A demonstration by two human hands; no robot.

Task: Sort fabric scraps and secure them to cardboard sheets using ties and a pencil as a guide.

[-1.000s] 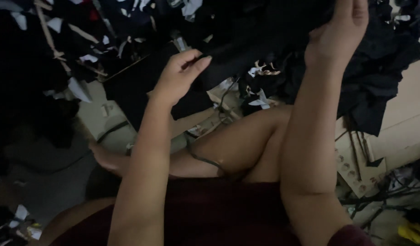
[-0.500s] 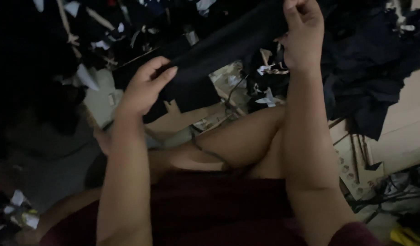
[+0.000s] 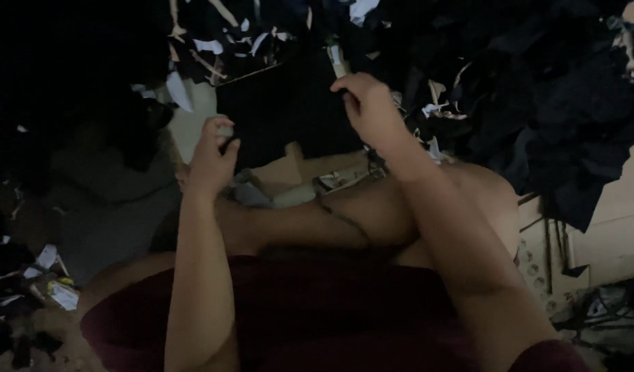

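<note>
Stretching level between both hands (left (image 3: 212, 160), right (image 3: 369, 105)): dark cloth (image 3: 289, 110).

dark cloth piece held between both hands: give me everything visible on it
The dark cloth piece looks like black or navy fabric, flat and roughly rectangular, hanging spread between the two hands. The left hand pinches its lower left edge; the right hand grips its upper right corner, so the top edge slopes up to the right. It hangs in front of the person's bent legs, above cardboard on the floor. Lighting is too dim to show weave, seams or its lower outline against the fabric pile behind.
</note>
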